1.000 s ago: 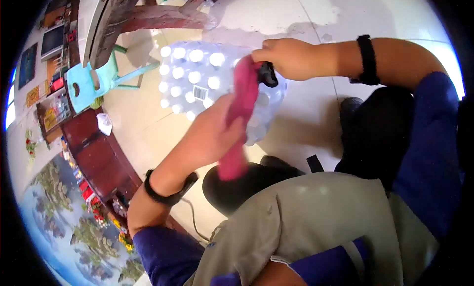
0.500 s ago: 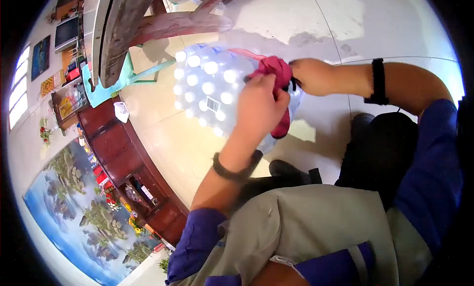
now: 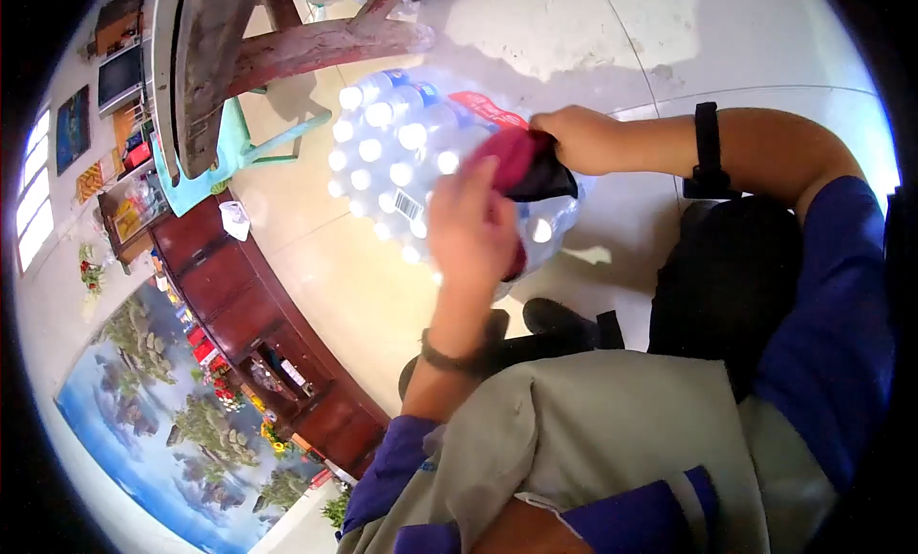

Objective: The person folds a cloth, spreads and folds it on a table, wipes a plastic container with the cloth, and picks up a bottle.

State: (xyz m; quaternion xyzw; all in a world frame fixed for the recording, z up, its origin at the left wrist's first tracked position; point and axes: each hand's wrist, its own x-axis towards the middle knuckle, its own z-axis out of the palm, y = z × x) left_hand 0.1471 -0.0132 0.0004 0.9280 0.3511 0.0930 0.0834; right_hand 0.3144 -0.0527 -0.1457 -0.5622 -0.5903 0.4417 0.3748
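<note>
Above the wrapped bottle pack (image 3: 387, 133) on the tiled floor (image 3: 320, 277), a maroon-and-black cloth (image 3: 537, 176) bunched between the wearer's hands. Right hand (image 3: 585, 141): fingers pinching the cloth at its edge. Left hand (image 3: 470, 231): against the maroon part, motion-blurred; cannot tell whether its fingers pinch or only press. Risk, by judgement: limp, folded fabric could slide off an uncertain left hold if the right tugs hard, then droop over the white caps (image 3: 370, 151). Twisted folds might also snag the fingers.
</note>
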